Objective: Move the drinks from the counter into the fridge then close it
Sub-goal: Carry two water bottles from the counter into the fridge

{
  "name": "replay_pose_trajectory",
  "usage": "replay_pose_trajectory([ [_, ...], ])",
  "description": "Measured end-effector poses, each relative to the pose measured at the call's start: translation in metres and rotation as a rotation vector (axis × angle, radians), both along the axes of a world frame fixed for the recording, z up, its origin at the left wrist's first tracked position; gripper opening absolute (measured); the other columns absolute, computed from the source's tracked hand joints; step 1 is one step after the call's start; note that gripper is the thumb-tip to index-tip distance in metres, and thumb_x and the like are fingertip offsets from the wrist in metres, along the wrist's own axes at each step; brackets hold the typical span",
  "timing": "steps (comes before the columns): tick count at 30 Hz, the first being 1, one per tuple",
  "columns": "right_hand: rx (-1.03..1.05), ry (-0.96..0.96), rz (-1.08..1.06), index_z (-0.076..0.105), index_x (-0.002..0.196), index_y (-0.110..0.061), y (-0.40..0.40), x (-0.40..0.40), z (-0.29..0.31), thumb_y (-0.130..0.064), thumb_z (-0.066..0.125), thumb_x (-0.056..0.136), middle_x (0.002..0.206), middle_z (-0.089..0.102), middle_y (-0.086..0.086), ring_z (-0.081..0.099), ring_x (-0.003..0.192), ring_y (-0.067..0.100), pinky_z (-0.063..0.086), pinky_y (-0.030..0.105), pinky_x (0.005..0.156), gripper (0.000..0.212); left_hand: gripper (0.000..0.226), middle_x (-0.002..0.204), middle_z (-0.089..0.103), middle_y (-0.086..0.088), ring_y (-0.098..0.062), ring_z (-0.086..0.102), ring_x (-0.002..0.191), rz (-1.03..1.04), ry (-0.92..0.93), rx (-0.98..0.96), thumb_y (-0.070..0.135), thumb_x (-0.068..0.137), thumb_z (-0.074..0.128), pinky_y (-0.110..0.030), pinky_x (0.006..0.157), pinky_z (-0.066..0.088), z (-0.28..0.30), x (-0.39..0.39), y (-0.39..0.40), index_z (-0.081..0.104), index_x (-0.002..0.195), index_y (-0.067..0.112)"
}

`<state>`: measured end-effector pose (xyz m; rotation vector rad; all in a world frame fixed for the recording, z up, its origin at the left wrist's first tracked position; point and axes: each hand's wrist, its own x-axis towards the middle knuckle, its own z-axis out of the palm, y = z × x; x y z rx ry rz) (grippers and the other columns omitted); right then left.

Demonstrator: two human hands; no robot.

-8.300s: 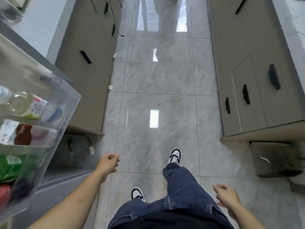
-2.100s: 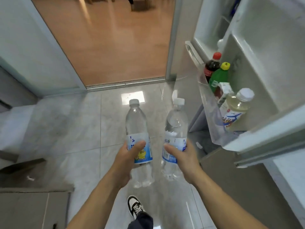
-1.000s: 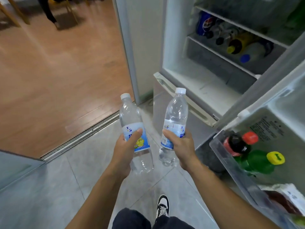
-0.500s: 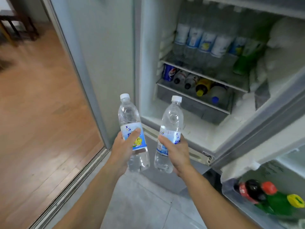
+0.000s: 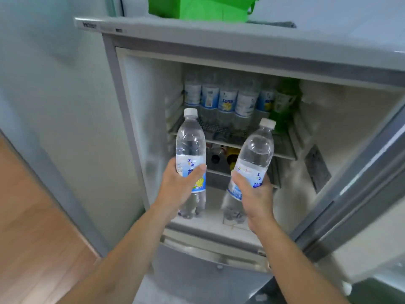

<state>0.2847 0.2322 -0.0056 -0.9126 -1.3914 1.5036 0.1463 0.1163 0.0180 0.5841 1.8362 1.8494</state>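
The fridge (image 5: 140,132) stands open against a pale wall, with wooden flooring off to the left and its door (image 5: 361,183) swung out to the right; a green bag (image 5: 197,7) sits on top of it. Inside, a row of bottles (image 5: 228,104) with blue and white labels stands along the back of the wire shelf (image 5: 221,130), and below that shelf a few more drinks lie in shadow, too dim to make out. In front of the open compartment the person holds up two clear bottles with white caps. The left hand (image 5: 182,187) is wrapped round the label of the left bottle (image 5: 190,148), which stands nearly upright. The right hand (image 5: 254,194) grips the right bottle (image 5: 254,159) at the label too, and this one tilts with its cap leaning to the right. The two bottles are side by side but apart, their bases hanging just above the white floor of the compartment, neither one set down.
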Motion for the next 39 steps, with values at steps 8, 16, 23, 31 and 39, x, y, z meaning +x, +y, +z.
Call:
replay_pose_trajectory([
  [8, 0.066, 0.104, -0.181, 0.063, 0.109, -0.027, 0.077, -0.042, 0.041, -0.030, 0.086, 0.072, 0.090, 0.074, -0.015, 0.071, 0.079, 0.000, 0.054, 0.014, 0.061, 0.044, 0.038, 0.095, 0.073, -0.003, -0.018, 0.072, 0.080, 0.032, 0.194, 0.106, 0.019, 0.079, 0.082, -0.028, 0.060, 0.056, 0.041, -0.064, 0.070, 0.059, 0.110, 0.019],
  [16, 0.225, 0.092, -0.210, 0.058, 0.117, -0.027, 0.126, -0.091, 0.066, -0.022, 0.085, 0.076, 0.103, 0.066, -0.018, 0.065, 0.085, -0.014, 0.052, 0.006, 0.066, 0.049, 0.037, 0.095, 0.070, 0.009, 0.000, 0.069, 0.084, 0.037, 0.402, 0.231, 0.006, 0.078, 0.078, -0.019, 0.069, 0.056, 0.065, -0.125, 0.125, 0.062, 0.103, 0.028],
  [23, 0.243, 0.034, -0.212, 0.052, 0.131, -0.020, 0.167, -0.107, 0.067, -0.021, 0.083, 0.078, 0.116, 0.062, -0.011, 0.058, 0.097, -0.010, 0.047, 0.001, 0.064, 0.061, 0.053, 0.118, 0.066, -0.004, -0.008, 0.065, 0.103, 0.123, 0.364, 0.197, 0.014, 0.077, 0.081, -0.018, 0.081, 0.052, 0.048, -0.157, 0.163, 0.055, 0.124, 0.010],
  [31, 0.218, -0.020, -0.274, 0.038, 0.143, -0.015, 0.207, -0.111, 0.066, -0.013, 0.078, 0.083, 0.138, 0.055, 0.006, 0.057, 0.121, 0.017, 0.051, 0.030, 0.095, 0.072, 0.056, 0.112, 0.059, 0.005, 0.017, 0.060, 0.087, 0.091, 0.402, 0.209, 0.005, 0.079, 0.077, 0.000, 0.071, 0.045, 0.037, -0.168, 0.174, 0.047, 0.126, 0.008],
  [39, 0.313, -0.436, -0.293, 0.048, 0.134, -0.017, 0.211, -0.100, 0.039, -0.028, 0.082, 0.080, 0.134, 0.060, 0.008, 0.059, 0.120, 0.025, 0.048, 0.032, 0.095, 0.065, 0.066, 0.133, 0.057, 0.002, -0.012, 0.056, 0.119, 0.030, 0.488, 0.077, 0.007, 0.085, 0.073, -0.018, 0.089, 0.048, 0.022, -0.164, 0.159, 0.040, 0.140, 0.016],
])
